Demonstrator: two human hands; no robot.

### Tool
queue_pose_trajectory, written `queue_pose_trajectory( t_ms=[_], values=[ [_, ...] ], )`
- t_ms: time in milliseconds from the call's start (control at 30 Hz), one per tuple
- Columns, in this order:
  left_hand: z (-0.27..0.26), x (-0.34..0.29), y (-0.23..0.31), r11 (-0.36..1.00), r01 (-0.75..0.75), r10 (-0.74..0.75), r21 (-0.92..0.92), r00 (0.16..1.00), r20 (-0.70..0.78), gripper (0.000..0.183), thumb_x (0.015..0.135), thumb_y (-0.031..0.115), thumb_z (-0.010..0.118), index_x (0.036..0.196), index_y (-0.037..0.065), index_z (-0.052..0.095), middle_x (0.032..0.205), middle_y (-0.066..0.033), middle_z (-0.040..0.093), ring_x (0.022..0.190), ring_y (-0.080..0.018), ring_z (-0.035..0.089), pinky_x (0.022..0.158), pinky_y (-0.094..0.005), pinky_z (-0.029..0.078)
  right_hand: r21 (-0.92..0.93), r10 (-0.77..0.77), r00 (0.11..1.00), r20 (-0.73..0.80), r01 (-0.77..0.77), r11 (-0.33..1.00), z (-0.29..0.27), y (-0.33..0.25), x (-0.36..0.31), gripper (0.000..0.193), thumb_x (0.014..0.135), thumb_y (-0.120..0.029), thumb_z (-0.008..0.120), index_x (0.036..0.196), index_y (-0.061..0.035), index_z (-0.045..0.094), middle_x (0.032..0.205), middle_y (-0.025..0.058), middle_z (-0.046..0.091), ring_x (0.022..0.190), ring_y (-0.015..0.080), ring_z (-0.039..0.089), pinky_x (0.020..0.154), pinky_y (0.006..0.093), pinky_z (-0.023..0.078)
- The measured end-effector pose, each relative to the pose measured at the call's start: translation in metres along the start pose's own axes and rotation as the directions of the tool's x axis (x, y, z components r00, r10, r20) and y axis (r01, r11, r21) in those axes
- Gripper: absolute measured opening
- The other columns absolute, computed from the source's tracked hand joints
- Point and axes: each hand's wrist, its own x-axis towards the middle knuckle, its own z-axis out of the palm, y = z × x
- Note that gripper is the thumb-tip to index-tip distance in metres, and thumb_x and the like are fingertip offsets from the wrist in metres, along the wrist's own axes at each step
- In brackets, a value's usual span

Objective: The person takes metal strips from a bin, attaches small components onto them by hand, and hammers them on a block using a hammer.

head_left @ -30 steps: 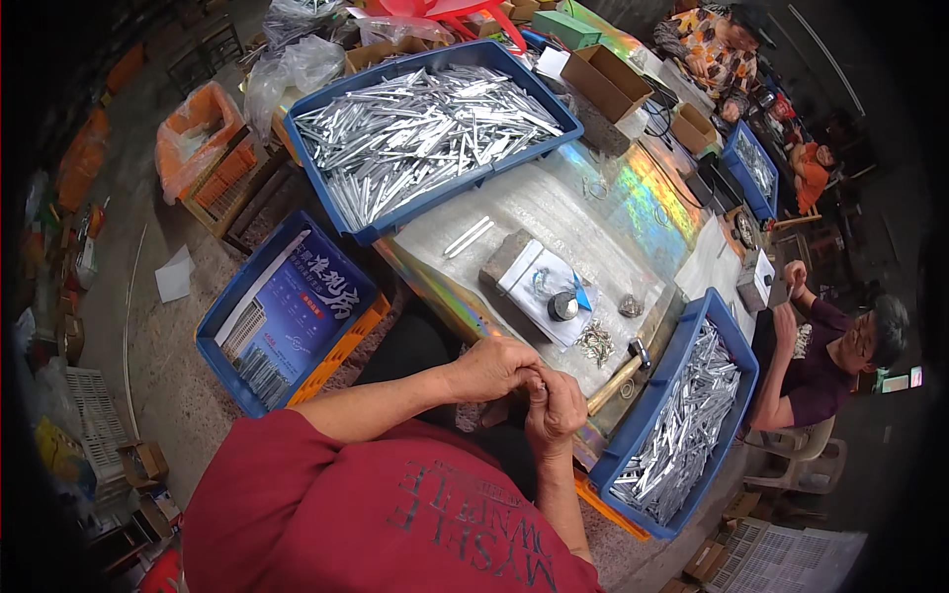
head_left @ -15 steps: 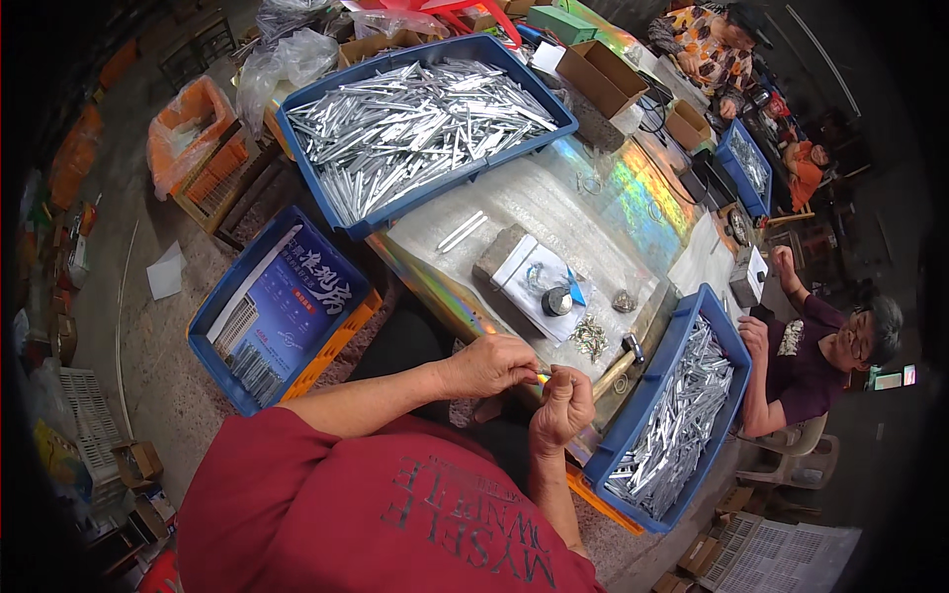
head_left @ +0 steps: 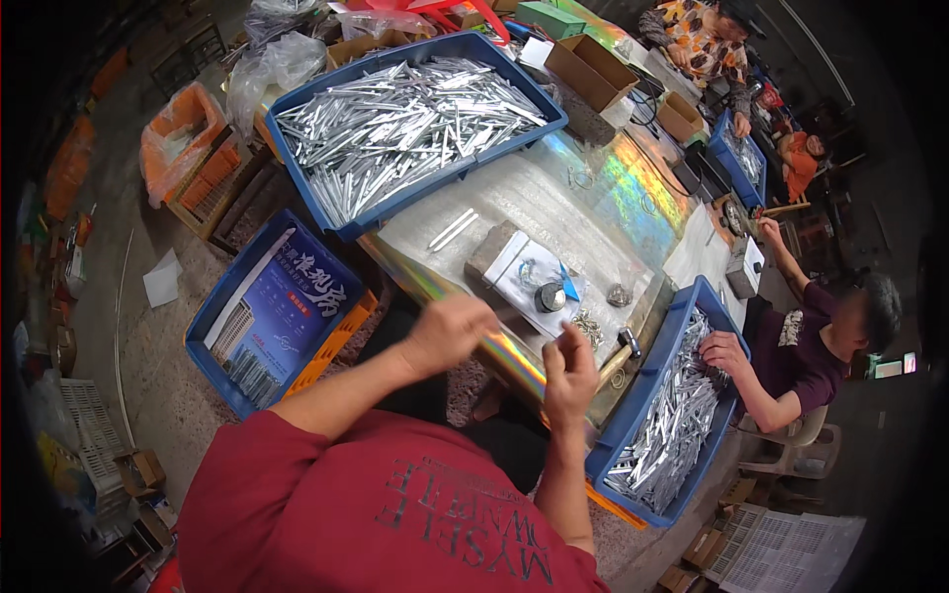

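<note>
My left hand (head_left: 450, 331) hovers over the near edge of the shiny table (head_left: 633, 183), blurred by motion, with its fingers curled. My right hand (head_left: 570, 371) is a hand's width to its right, fingertips pinched together and pointing up. Anything held in either hand is too small to see. Just beyond the hands lies a grey block (head_left: 491, 249) with a white card and a small round metal part (head_left: 550, 296) on it. A small heap of metal rings (head_left: 591, 326) and a hammer (head_left: 621, 354) lie beside my right hand.
A blue bin of metal strips (head_left: 672, 415) stands at my right, where another person's hand (head_left: 727, 351) reaches in. A large blue bin of strips (head_left: 415, 119) sits at the back. Two loose strips (head_left: 453, 229) lie on the table. Another blue bin (head_left: 277, 306) is at my left.
My hands were pressed together at the table edge; now they are apart. The left hand has swung left and up, and the right hand has lifted its fingertips.
</note>
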Motion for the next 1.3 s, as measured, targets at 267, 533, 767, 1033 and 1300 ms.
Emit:
queue_pose_trajectory(
  t_ms=[267, 533, 767, 1033, 1300],
  values=[
    [-0.038, 0.035, -0.091, 0.804, 0.212, -0.141, 0.555, 0.976, -0.168, 0.012, 0.073, 0.013, 0.054, 0.07, 0.002, 0.052, 0.068, -0.0141, 0.056, 0.067, -0.03, 0.055, 0.06, -0.0368, 0.044, -0.528, -0.317, 0.889, 0.33, 0.452, 0.719, -0.005, 0.003, 0.063, 0.056, 0.058, -0.012, 0.064, 0.111, -0.0057, 0.044, 0.102, 0.0117, 0.05, 0.091, 0.0281, 0.045, 0.077, 0.037, 0.036],
    [-0.028, 0.048, -0.102, 0.716, 0.241, -0.231, 0.655, 0.967, -0.103, 0.009, 0.07, 0.012, 0.053, 0.068, 0.003, 0.051, 0.069, -0.0152, 0.056, 0.065, -0.0298, 0.057, 0.059, -0.036, 0.047, -0.607, -0.256, 0.926, 0.276, 0.375, 0.701, 0.009, 0.014, 0.066, 0.052, 0.059, -0.019, 0.063, 0.108, -0.0083, 0.047, 0.09, 0.0084, 0.053, 0.082, 0.0261, 0.046, 0.071, 0.0365, 0.036],
    [-0.028, 0.041, -0.109, 0.735, 0.152, -0.135, 0.661, 0.988, -0.078, 0.014, 0.07, 0.014, 0.058, 0.07, 0.003, 0.049, 0.067, -0.0139, 0.053, 0.067, -0.0295, 0.055, 0.059, -0.0369, 0.045, -0.756, -0.272, 0.959, 0.079, 0.235, 0.611, 0.024, 0.022, 0.063, 0.057, 0.06, -0.031, 0.065, 0.108, -0.0076, 0.047, 0.081, 0.009, 0.052, 0.077, 0.0254, 0.047, 0.067, 0.0372, 0.035],
    [-0.062, 0.045, -0.041, 0.851, 0.003, 0.108, 0.526, 0.978, -0.181, 0.008, 0.07, 0.012, 0.055, 0.071, 0.007, 0.048, 0.067, -0.0094, 0.051, 0.064, -0.0269, 0.052, 0.056, -0.0347, 0.043, -0.829, -0.307, 0.952, 0.001, 0.173, 0.532, 0.029, 0.03, 0.062, 0.062, 0.06, -0.041, 0.063, 0.109, -0.0075, 0.047, 0.077, 0.0079, 0.051, 0.074, 0.0248, 0.048, 0.063, 0.0374, 0.033],
    [-0.134, 0.064, -0.091, 0.616, 0.376, -0.299, 0.692, 0.925, -0.237, 0.015, 0.068, 0.018, 0.056, 0.068, 0.003, 0.056, 0.072, -0.0141, 0.057, 0.071, -0.0304, 0.056, 0.062, -0.0389, 0.044, -0.849, -0.292, 0.956, -0.044, 0.118, 0.515, 0.034, 0.029, 0.063, 0.064, 0.06, -0.041, 0.064, 0.111, -0.008, 0.045, 0.075, 0.0078, 0.051, 0.074, 0.0252, 0.048, 0.062, 0.0382, 0.033]
  ],
)
